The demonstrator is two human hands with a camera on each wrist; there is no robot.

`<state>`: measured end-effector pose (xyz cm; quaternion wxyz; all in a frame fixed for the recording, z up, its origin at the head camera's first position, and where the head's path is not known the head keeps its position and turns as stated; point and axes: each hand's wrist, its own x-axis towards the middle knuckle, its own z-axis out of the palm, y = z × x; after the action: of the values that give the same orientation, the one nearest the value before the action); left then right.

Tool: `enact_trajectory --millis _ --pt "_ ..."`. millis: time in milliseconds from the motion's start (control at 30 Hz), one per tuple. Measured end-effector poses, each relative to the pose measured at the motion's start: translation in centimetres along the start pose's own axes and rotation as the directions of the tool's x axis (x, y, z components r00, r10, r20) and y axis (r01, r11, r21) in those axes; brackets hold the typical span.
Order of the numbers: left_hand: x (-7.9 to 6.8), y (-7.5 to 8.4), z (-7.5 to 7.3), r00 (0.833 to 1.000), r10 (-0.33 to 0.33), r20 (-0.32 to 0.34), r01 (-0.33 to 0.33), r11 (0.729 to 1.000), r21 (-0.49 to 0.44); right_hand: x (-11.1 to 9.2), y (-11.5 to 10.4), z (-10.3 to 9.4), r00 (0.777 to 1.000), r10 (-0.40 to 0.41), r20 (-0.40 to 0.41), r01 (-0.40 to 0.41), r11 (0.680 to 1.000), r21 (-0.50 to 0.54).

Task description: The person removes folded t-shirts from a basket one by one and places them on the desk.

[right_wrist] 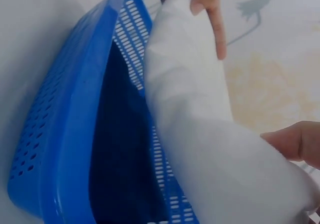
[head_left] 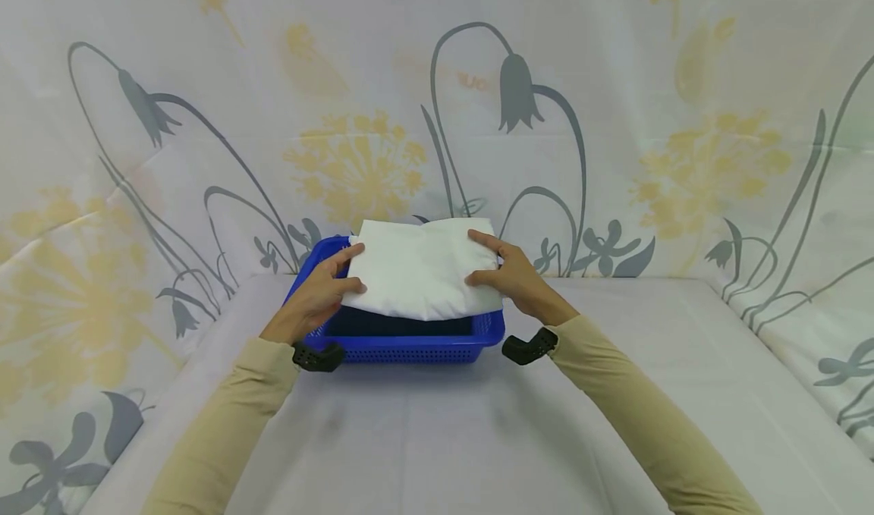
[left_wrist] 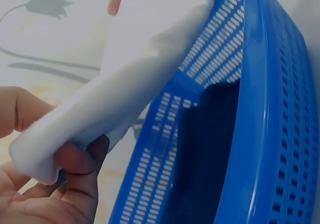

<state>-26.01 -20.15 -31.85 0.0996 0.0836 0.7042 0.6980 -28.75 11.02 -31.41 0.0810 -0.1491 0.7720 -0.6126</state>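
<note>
Nearest the camera, beige sleeves (head_left: pixel 218 431) slanting in from seven and five o'clock, with black wrist devices (head_left: pixel 319 357) hanging at the cuffs. Pinching the folded white cloth (head_left: pixel 423 272) at nine o'clock with the left hand (head_left: pixel 314 291), one edge caught between finger and thumb; pinching again at three o'clock with the right hand (head_left: pixel 522 284), much the same way. Gripped at opposite ends, probably to keep the layers together and the width from sagging in the middle. Partly hidden underneath, the remaining fingers; cannot tell how far curled. Held above the blue basket (head_left: pixel 416 343), screening much of the opening, so whether touching the back rim, cannot tell. Visible below, at six o'clock from the cloth, a strip of dark material (head_left: pixel 403 327) lying inside, apparently kept in place by the perforated walls. Set squarely between both arms, likely for equal reach. Outward again, the white-covered table (head_left: pixel 437 447) under everything, and at twelve o'clock a flower-printed backdrop (head_left: pixel 362 75).
</note>
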Motion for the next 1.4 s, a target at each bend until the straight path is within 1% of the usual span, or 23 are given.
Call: enact_trajectory --millis 433,667,933,1067,1233,1400 --pt "-0.3 0.6 3.2 0.998 0.059 -0.037 -0.063 0.992 -0.114 -1.8 -0.5 -2.8 0.998 -0.038 -0.042 0.038 0.999 -0.014" --pt "0.0 0.6 5.1 0.994 0.079 -0.074 -0.092 0.978 -0.188 -3.2 -0.6 -4.2 0.996 -0.051 -0.073 0.053 0.998 0.025" --pt "0.3 0.3 7.4 0.992 0.106 -0.067 -0.119 0.963 -0.240 -5.1 -0.5 -5.7 0.991 -0.051 -0.127 0.057 0.997 0.044" --pt "0.7 0.0 8.4 0.990 0.114 -0.079 -0.131 0.959 -0.253 -5.8 -0.4 -6.4 0.988 -0.049 -0.145 0.058 0.997 0.058" --pt "1.4 -0.3 10.0 0.988 0.139 -0.069 -0.153 0.948 -0.281 -6.6 -0.3 -7.6 0.983 -0.046 -0.180 0.057 0.997 0.052" --pt "1.8 -0.5 11.7 0.986 0.150 -0.068 -0.164 0.938 -0.306 -7.6 -0.1 -8.9 0.980 -0.052 -0.194 0.064 0.996 0.059"
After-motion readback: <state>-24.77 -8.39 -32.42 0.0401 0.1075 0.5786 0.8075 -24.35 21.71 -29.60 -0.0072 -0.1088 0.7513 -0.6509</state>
